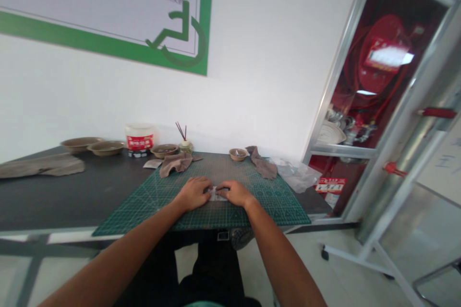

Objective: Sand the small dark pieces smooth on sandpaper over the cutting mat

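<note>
Near the front of the green cutting mat (151, 201), my left hand (195, 194) and my right hand (236, 193) face each other. Between them lies a small whitish piece (214, 196), thin like paper or film; its exact kind is too small to make out. The fingers of both hands are bent and closed on its two sides, the left at one edge and the right at the other. My fingertips hide part of it.
Behind my hands are a grey-brown cloth (176, 164), a small bowl (238, 155), another cloth (263, 165) and a clear plastic bag (297, 175). Further left stand a white tub (139, 140), brown bowls (106, 148), a reed bottle (186, 146) and a long cloth (43, 166).
</note>
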Tool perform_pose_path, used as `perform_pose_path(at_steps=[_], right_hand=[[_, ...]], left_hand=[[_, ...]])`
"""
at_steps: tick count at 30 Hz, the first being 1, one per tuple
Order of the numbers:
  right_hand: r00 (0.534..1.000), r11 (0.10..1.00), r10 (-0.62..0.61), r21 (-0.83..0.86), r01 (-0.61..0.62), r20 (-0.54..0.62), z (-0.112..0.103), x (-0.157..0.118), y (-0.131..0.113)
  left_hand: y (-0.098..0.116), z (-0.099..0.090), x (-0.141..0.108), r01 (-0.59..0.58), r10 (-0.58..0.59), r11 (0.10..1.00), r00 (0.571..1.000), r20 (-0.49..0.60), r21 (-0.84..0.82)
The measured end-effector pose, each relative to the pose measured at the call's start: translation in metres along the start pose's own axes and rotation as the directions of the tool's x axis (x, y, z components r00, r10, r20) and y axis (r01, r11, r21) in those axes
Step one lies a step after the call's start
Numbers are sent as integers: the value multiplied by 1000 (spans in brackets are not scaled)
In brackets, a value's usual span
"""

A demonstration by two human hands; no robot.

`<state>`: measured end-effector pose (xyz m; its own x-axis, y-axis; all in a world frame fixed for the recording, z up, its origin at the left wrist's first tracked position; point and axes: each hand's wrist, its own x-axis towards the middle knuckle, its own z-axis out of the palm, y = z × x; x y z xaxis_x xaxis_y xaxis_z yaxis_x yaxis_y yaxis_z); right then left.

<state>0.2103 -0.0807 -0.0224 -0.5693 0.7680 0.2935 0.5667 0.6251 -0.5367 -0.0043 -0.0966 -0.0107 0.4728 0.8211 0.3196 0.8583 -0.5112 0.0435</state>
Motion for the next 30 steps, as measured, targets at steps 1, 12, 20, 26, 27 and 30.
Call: perform_pose_path(at_steps=[1, 12, 20, 26, 27, 30], right_hand=[[1000, 1000, 3, -4, -3, -1, 0, 0, 0], [1000, 1000, -6, -2, 6, -18, -1, -1, 1], [1000, 1000, -20, -6, 20, -16, -1, -2, 1], [999, 999, -33, -14, 33, -22, 2, 0, 1], [999, 999, -35, -16, 35, -25, 2, 0, 1], [998, 999, -47, -23, 46, -31, 3, 0, 1]], left_hand=[[0, 0, 0, -6, 6, 1000, 1000, 2, 3], [0, 1, 0, -42, 42, 999, 999, -2, -1], [0, 1, -2, -36, 36, 999, 999, -13, -6], [-1, 4, -4, -27, 27, 999, 1000, -13, -33], [-2, 5, -4, -24, 24, 999, 1000, -13, -39], [-2, 5, -4, -20, 19, 998, 1000, -14, -53]])
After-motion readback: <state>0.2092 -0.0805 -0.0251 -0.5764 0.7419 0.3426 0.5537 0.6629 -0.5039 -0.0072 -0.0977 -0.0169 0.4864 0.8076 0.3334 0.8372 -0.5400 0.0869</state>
